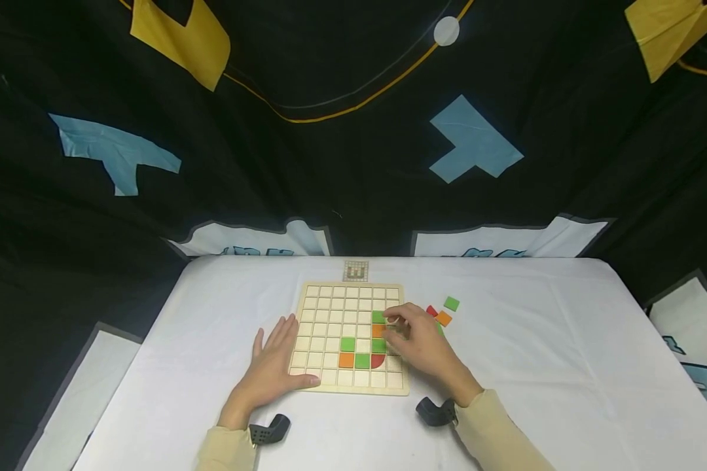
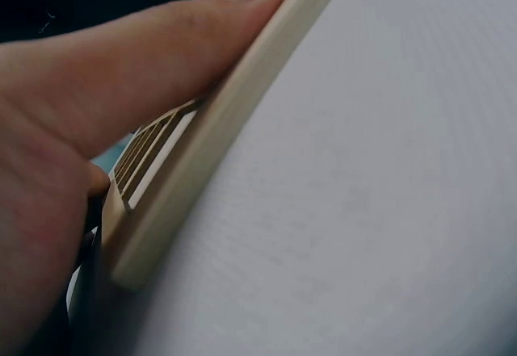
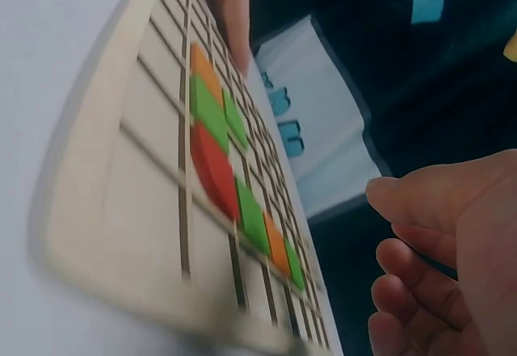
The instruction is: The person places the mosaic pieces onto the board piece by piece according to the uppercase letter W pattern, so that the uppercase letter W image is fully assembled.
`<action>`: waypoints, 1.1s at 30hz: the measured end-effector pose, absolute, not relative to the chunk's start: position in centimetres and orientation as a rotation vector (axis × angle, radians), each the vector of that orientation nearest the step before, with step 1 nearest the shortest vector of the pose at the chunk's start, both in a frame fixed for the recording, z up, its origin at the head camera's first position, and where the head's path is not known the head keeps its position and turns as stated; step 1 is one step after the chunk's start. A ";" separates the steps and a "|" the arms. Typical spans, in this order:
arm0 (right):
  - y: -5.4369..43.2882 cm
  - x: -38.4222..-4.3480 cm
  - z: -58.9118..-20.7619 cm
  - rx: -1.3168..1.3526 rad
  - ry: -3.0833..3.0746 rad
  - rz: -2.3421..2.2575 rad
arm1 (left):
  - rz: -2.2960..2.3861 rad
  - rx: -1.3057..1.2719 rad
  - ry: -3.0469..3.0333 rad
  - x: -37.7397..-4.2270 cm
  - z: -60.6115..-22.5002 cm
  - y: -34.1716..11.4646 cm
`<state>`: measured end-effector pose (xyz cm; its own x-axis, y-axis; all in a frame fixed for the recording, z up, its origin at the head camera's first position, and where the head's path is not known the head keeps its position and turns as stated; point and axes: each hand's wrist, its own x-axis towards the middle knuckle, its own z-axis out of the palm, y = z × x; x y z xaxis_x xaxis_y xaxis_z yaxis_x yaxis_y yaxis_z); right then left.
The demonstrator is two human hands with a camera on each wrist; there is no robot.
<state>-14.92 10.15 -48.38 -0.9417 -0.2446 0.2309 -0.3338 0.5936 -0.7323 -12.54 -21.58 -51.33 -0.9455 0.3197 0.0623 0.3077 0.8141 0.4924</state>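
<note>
A pale wooden grid board (image 1: 324,386) lies on the table. My left hand (image 1: 273,366) rests along its left edge, fingers spread, with the thumb on the front rim, as the left wrist view also shows. In the grid sit several flat tiles: a red rounded one (image 1: 378,361), an orange one (image 1: 346,360), a green one (image 1: 362,361) and others up a right-hand column. My right hand (image 1: 422,343) hovers over the board's right side beside that column, thumb and fingers loosely bent. In the right wrist view, no tile shows between its fingertips.
Right of the board lie loose tiles: a green one (image 1: 451,303), an orange one (image 1: 444,318), a red one (image 1: 431,311), and another green one partly behind my hand. A small card with a grid pattern (image 1: 355,271) lies beyond the board. A dark patterned cloth (image 1: 353,176) hangs behind the table.
</note>
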 end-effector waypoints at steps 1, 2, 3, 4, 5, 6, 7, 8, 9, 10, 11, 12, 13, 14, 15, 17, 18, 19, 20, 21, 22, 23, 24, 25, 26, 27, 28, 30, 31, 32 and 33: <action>10.5 -14.9 -48.4 0.478 -2.712 1.267 | 0.798 0.511 2.969 -12.5 -51.3 -21.6; 10.9 -14.9 -48.5 0.461 -2.712 1.265 | 0.796 0.510 2.969 -12.6 -51.4 -21.6; 11.3 -14.8 -48.6 0.446 -2.710 1.266 | 0.793 0.510 2.969 -12.6 -51.4 -21.6; 11.7 -14.8 -48.7 0.431 -2.709 1.256 | 0.792 0.509 2.969 -12.6 -51.4 -21.6; 12.1 -14.8 -48.8 0.417 -2.707 1.247 | 0.791 0.509 2.969 -12.6 -51.5 -21.6; 12.5 -14.8 -48.9 0.400 -2.707 1.237 | 0.790 0.508 2.968 -12.6 -51.5 -21.6; 12.8 -14.7 -48.9 0.384 -2.709 1.223 | 0.791 0.508 2.968 -12.6 -51.6 -21.6; 13.2 -14.7 -49.0 0.366 -2.713 1.213 | 0.794 0.509 2.967 -12.6 -51.6 -21.6; 13.5 -14.7 -49.1 0.352 -2.716 1.202 | 0.793 0.508 2.966 -12.6 -51.6 -21.6; 13.8 -14.6 -49.1 0.337 -2.721 1.194 | 0.793 0.508 2.966 -12.6 -51.6 -21.6; 14.2 -14.6 -49.2 0.321 -2.728 1.191 | 0.791 0.509 2.965 -12.6 -51.6 -21.6; 14.4 -14.6 -49.2 0.305 -2.735 1.191 | 0.793 0.511 2.964 -12.6 -51.6 -21.6; 14.7 -14.6 -49.2 0.294 -2.742 1.191 | 0.793 0.512 2.965 -12.6 -51.6 -21.6; 15.0 -14.6 -49.2 0.282 -2.749 1.195 | 0.791 0.513 2.966 -12.6 -51.5 -21.6; 15.2 -14.5 -49.3 0.274 -2.752 1.198 | 0.789 0.514 2.966 -12.6 -51.5 -21.6; 15.7 -14.5 -49.4 0.262 -2.763 1.201 | 0.790 0.516 2.967 -12.6 -51.4 -21.6; 15.9 -14.5 -49.4 0.261 -2.764 1.201 | 0.789 0.517 2.968 -12.6 -51.4 -21.6; 16.1 -14.5 -49.5 0.263 -2.766 1.194 | 0.788 0.517 2.968 -12.6 -51.4 -21.6; 16.3 -14.4 -49.6 0.265 -2.767 1.189 | 0.787 0.518 2.967 -12.6 -51.4 -21.6; 16.4 -14.4 -49.7 0.270 -2.767 1.180 | 0.788 0.518 2.966 -12.6 -51.4 -21.6; 16.6 -14.4 -49.8 0.277 -2.769 1.167 | 0.787 0.518 2.967 -12.6 -51.4 -21.7; 16.7 -14.4 -49.9 0.280 -2.774 1.155 | 0.788 0.518 2.967 -12.6 -51.4 -21.7; 16.9 -14.3 -50.0 0.284 -2.777 1.143 | 0.787 0.518 2.967 -12.6 -51.4 -21.7; 17.0 -14.3 -50.1 0.288 -2.780 1.132 | 0.787 0.517 2.966 -12.6 -51.4 -21.6; 17.1 -14.2 -50.2 0.291 -2.786 1.120 | 0.786 0.517 2.966 -12.6 -51.4 -21.7; 17.2 -14.2 -50.3 0.294 -2.791 1.111 | 0.787 0.517 2.966 -12.6 -51.4 -21.7; 17.3 -14.1 -50.3 0.299 -2.796 1.100 | 0.787 0.517 2.967 -12.7 -51.4 -21.7; 17.4 -14.0 -50.4 0.300 -2.806 1.087 | 0.789 0.519 2.965 -12.7 -51.4 -21.7; 17.5 -14.0 -50.4 0.303 -2.812 1.074 | 0.790 0.520 2.964 -12.7 -51.5 -21.7; 17.5 -14.0 -50.5 0.308 -2.819 1.063 | 0.791 0.521 2.964 -12.7 -51.5 -21.7; 17.5 -13.9 -50.5 0.313 -2.824 1.053 | 0.793 0.521 2.963 -12.7 -51.5 -21.7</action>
